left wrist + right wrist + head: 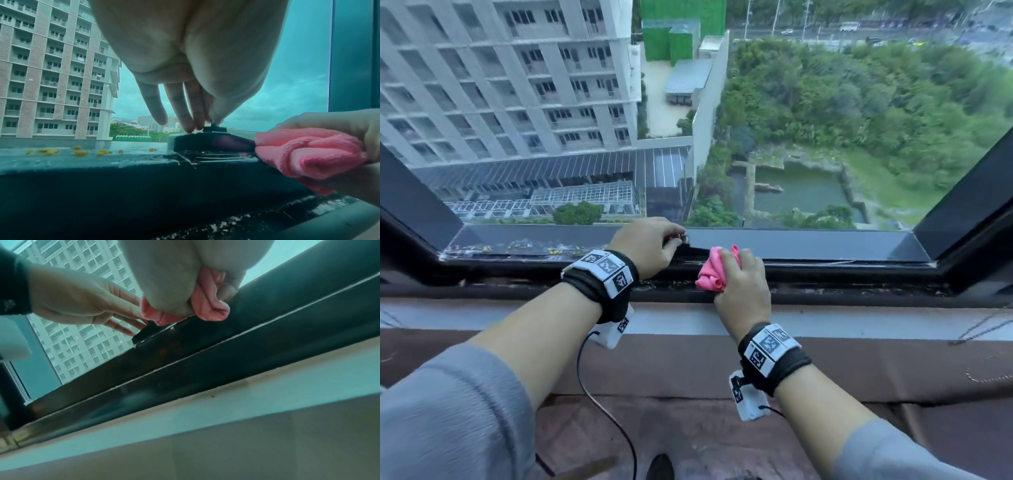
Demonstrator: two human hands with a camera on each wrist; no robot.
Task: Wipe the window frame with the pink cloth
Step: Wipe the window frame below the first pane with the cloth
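Note:
My right hand [736,270] grips a bunched pink cloth [710,274] and presses it onto the dark bottom rail of the window frame [825,265], near the middle. The cloth [308,152] [207,308] bulges out between the fingers of my right hand [349,123] [185,288]. Just to its left, my left hand [681,237] [205,125] reaches over the rail and pinches a small black latch [213,129] on the frame [102,186] [226,350], with the other fingers pointing down beside it.
Yellow specks [517,245] [80,152] lie on the wet outer sill to the left. A white ledge [681,318] and a brown sill [688,428] run below the frame. Dark side posts [414,198] [969,198] close in both ends. Beyond the glass is a long drop.

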